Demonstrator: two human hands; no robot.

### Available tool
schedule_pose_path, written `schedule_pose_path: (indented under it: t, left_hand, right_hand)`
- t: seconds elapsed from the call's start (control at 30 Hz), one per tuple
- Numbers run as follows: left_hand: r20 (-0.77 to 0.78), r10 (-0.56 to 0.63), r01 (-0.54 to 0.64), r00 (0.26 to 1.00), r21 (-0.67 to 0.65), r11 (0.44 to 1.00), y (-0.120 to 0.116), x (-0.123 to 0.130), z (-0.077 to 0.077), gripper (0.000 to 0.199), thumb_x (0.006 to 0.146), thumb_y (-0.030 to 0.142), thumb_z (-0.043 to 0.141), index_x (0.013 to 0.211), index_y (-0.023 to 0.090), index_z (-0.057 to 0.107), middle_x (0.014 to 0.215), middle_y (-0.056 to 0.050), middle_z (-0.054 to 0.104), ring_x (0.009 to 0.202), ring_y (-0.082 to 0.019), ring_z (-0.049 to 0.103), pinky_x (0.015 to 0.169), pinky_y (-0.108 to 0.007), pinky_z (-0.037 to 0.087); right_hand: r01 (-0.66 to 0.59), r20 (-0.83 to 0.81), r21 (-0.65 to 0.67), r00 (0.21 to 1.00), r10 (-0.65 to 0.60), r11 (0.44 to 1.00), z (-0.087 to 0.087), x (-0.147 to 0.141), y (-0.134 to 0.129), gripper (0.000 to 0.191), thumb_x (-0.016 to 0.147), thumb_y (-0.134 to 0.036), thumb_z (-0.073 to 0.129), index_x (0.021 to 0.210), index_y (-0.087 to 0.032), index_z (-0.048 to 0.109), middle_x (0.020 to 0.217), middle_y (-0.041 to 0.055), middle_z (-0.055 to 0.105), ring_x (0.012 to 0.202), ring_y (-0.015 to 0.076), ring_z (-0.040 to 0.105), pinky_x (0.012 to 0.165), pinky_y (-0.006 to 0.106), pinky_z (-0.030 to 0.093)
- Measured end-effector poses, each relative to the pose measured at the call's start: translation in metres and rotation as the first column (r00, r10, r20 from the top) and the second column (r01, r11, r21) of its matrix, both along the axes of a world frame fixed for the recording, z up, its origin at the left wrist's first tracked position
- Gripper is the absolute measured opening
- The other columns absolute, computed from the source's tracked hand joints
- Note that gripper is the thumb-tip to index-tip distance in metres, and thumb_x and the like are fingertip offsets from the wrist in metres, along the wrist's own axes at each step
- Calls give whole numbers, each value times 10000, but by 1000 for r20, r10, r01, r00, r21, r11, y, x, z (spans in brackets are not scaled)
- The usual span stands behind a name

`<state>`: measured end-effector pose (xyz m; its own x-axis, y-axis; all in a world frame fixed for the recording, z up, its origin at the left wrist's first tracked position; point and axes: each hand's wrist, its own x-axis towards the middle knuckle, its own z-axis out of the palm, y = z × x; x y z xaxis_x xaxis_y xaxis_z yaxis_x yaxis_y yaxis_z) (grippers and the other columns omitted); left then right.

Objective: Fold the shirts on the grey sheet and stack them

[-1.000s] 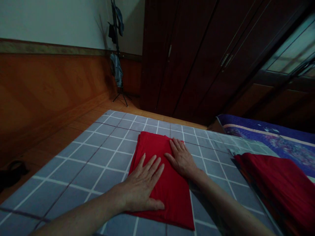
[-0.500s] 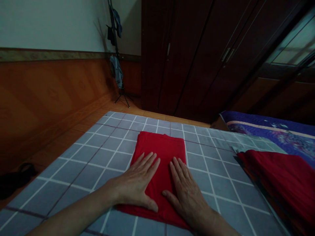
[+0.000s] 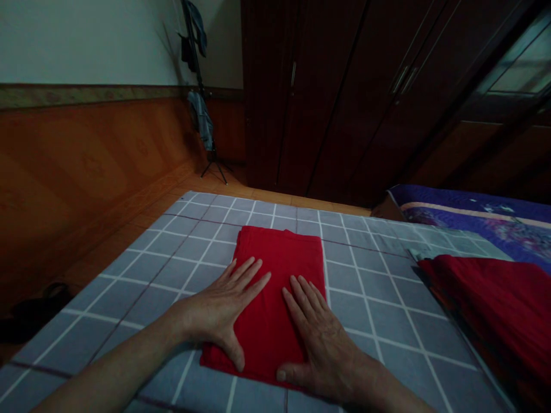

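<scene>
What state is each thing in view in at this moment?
Left hand: flat on the cloth, fingers spread.
Right hand: flat on the cloth, fingers together.
Red cloth: folded into a rectangle, on the grey checked cover.
Other red fabric: lying in a pile.
Wardrobe: doors shut.
Clothes stand: upright, garments hanging.

Bed in grey checked sheet [image 3: 370, 298], carrying one folded red cloth [image 3: 279, 246] at centre, a red fabric stack [image 3: 486, 310] at right, and a purple patterned quilt [image 3: 469, 221] beyond.
</scene>
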<state>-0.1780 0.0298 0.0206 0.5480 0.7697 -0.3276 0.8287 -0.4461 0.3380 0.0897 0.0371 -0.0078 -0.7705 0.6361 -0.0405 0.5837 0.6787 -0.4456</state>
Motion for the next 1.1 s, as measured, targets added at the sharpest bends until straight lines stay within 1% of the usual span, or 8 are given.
schedule_pose_path:
  t: [0.17, 0.37, 0.5, 0.57, 0.77, 0.9, 0.97, 1.1]
  left_hand:
    - [-17, 20, -20, 1000, 13, 1000, -7, 6, 11, 1272, 522, 709, 696, 1500, 209, 55, 1552, -149, -98, 1410, -356, -99, 1117, -565, 0]
    - [55, -27, 25, 998, 32, 999, -16, 23, 2, 1187, 642, 744, 578, 1499, 134, 27, 1543, -174, -70, 1417, -329, -83, 1132, -528, 0]
    - [-125, 151, -147, 981, 37, 988, -10, 5, 11, 1314, 546, 802, 586, 1486, 60, 46, 1512, -255, -81, 1402, -378, -100, 1101, -593, -15]
    - [-153, 207, -199, 966, 66, 978, -9, 2, 15, 1261, 611, 821, 517, 1481, 36, 51, 1508, -265, -71, 1404, -365, -100, 1108, -580, -2]
    - [-4, 35, -34, 999, 164, 986, -9, 26, -2, 888, 860, 715, 259, 1496, 148, 10, 1550, -114, -54, 1429, -234, -62, 1159, -438, 22]
    - [-65, 308, -282, 949, 260, 924, 5, 15, -8, 819, 905, 652, 248, 1483, 80, 155, 1539, -185, 88, 1427, -301, 26, 1142, -513, 54]
    - [-29, 361, -333, 932, 323, 886, 11, 12, -7, 759, 932, 601, 238, 1484, 87, 160, 1541, -180, 107, 1428, -300, 42, 1140, -522, 73]
    - [61, 172, -183, 983, 363, 914, 20, 19, -14, 618, 964, 528, 235, 1495, 226, 144, 1561, -58, 115, 1437, -231, 39, 1155, -484, 82]
  right_hand:
    - [-31, -26, 15, 999, 32, 999, 0, 2, 0, 1109, 643, -737, 614, 1489, -175, 169, 1540, 156, 33, 1401, 383, 11, 1102, 609, 183]
    - [-69, -70, 69, 995, 74, 995, -7, 1, -6, 1092, 688, -731, 580, 1487, -125, 148, 1533, 170, 50, 1402, 383, 39, 1120, 586, 162]
    - [-69, -42, 46, 997, 71, 997, -6, 0, -7, 1073, 704, -750, 540, 1486, -120, 158, 1530, 174, 33, 1401, 379, 22, 1122, 582, 157]
    - [-64, -31, 28, 997, 65, 998, -4, -1, -6, 1073, 704, -757, 531, 1484, -117, 166, 1528, 176, 35, 1400, 377, 8, 1119, 590, 155]
    - [-92, 0, 18, 996, 92, 996, -1, -1, -6, 1036, 747, -729, 508, 1475, -76, 167, 1519, 196, 27, 1399, 371, -6, 1125, 580, 127]
    - [-81, 14, 22, 997, 81, 996, -1, -1, -7, 1032, 741, -728, 519, 1479, -96, 170, 1524, 179, 9, 1400, 364, -24, 1126, 575, 134]
    - [-81, 42, 13, 996, 80, 997, 1, -2, -7, 1037, 742, -728, 518, 1479, -91, 162, 1524, 177, -11, 1398, 360, -42, 1128, 570, 127]
    - [-69, 118, -43, 990, 73, 997, 9, -6, -8, 1065, 742, -761, 473, 1469, -51, 154, 1513, 203, -38, 1387, 368, -65, 1130, 559, 84]
